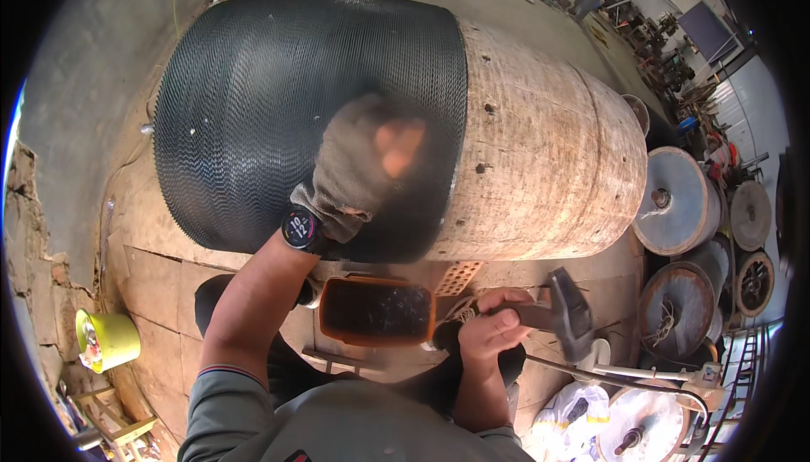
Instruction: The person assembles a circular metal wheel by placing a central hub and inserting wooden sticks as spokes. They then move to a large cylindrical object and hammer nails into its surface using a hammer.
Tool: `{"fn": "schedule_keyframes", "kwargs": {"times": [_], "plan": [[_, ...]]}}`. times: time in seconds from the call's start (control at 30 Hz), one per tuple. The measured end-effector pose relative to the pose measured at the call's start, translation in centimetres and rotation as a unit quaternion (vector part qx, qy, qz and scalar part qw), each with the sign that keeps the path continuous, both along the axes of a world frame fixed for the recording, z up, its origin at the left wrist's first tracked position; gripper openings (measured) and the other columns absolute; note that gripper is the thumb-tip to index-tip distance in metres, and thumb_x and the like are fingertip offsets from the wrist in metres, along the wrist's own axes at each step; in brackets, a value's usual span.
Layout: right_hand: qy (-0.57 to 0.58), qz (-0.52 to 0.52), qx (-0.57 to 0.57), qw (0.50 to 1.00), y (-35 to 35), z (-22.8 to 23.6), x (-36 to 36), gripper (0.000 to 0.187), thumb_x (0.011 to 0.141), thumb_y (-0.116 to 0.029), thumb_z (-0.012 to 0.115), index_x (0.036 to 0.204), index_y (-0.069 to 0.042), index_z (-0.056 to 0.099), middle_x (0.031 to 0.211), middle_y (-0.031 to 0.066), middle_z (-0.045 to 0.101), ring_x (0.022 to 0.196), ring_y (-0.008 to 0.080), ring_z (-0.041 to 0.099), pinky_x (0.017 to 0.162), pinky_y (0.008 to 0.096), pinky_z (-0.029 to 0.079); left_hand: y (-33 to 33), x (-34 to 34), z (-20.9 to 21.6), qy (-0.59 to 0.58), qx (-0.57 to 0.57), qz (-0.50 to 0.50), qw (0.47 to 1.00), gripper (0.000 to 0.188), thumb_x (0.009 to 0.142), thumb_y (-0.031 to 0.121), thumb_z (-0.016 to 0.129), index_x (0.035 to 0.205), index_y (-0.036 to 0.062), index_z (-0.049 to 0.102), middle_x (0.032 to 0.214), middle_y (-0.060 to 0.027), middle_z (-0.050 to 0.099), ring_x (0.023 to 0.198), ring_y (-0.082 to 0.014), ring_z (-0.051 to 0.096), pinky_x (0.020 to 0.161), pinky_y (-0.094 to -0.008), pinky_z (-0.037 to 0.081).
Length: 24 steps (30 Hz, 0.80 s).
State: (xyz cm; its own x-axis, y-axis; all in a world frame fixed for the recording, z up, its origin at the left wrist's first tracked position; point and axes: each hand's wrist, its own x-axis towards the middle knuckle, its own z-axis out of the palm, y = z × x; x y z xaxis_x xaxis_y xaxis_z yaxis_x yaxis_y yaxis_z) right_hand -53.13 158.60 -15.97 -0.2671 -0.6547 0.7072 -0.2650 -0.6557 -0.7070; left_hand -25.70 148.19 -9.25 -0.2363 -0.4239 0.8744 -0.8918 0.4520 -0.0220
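Observation:
A large drum lies across the view before me. Its left part is wrapped in a dark covering of fine rows of teeth (253,99), and its right part is bare pale wood (540,141) with small holes. My left hand (359,154), in a grey glove with bare fingertips, is over the dark covering near its right edge. Motion smears its fingers, so I cannot make out whether it grips anything. My right hand (494,327) is closed round the handle of a hammer (571,314), whose dark head stands out to the right, below the wooden part.
Below the drum, between my legs, sits an orange-rimmed tray (429,323) with a dark inside. A perforated brick-like block (458,278) lies beside it. Several metal-ended rollers (672,200) stand at the right. A yellow-green bucket (114,341) stands at left, a white plastic bag (569,420) lower right.

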Motion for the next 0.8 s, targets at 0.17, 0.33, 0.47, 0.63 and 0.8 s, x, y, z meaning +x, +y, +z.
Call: {"fn": "schedule_keyframes", "kwargs": {"times": [0.17,0.33,0.47,0.63,0.8], "plan": [[0.243,-0.025,0.224,0.944,-0.8,-0.3,-0.2,0.02,0.107,-0.019,0.052,0.096,-0.002,0.054,0.067,0.0101,0.052,0.055,0.0213,0.049,0.051,0.0334,0.037,-0.9,0.0,0.1,0.061,-0.001,-0.001,0.998,0.043,0.075,0.004,0.074,0.115,0.0126,0.063,0.106,-0.0085,0.064,0.094,-0.0288,0.067,0.084,-0.046,0.059],[0.033,0.024,-0.013,0.999,-0.9,0.1,-0.6,0.028,0.108,-0.02,0.05,0.095,0.004,0.052,0.068,0.0036,0.055,0.059,0.0145,0.051,0.053,0.0294,0.04,-1.3,0.3,0.9,-0.037,-0.034,0.021,0.999,0.038,0.072,0.01,0.076,0.107,0.0126,0.064,0.107,-0.0085,0.062,0.097,-0.03,0.066,0.085,-0.0475,0.059],[0.305,-0.025,0.284,0.909,-1.4,0.1,-0.6,0.021,0.106,-0.016,0.052,0.095,0.001,0.054,0.065,0.0101,0.053,0.057,0.0169,0.053,0.054,0.0357,0.045,-1.6,0.1,1.1,-0.024,-0.042,0.039,0.998,0.037,0.071,0.01,0.076,0.105,0.0126,0.064,0.108,-0.009,0.061,0.098,-0.031,0.066,0.084,-0.0473,0.059],[0.211,-0.034,0.073,0.974,-1.4,-0.2,-0.8,0.018,0.106,-0.016,0.054,0.1,0.001,0.053,0.065,0.0104,0.054,0.057,0.0182,0.054,0.052,0.0354,0.042,-2.3,0.0,0.5,0.035,0.011,0.079,0.996,0.036,0.071,0.01,0.075,0.105,0.0126,0.065,0.11,-0.0098,0.06,0.1,-0.0321,0.065,0.082,-0.0473,0.059],[0.281,-0.014,0.197,0.939,-2.0,0.3,-0.8,0.02,0.105,-0.019,0.055,0.108,0.001,0.054,0.07,0.0267,0.058,0.058,0.0476,0.058,0.052,0.0505,0.048,-2.9,0.2,0.6,-0.011,-0.039,0.046,0.998,0.037,0.072,0.01,0.074,0.107,0.0125,0.064,0.111,-0.0102,0.059,0.103,-0.0339,0.064,0.086,-0.0506,0.057]]}}
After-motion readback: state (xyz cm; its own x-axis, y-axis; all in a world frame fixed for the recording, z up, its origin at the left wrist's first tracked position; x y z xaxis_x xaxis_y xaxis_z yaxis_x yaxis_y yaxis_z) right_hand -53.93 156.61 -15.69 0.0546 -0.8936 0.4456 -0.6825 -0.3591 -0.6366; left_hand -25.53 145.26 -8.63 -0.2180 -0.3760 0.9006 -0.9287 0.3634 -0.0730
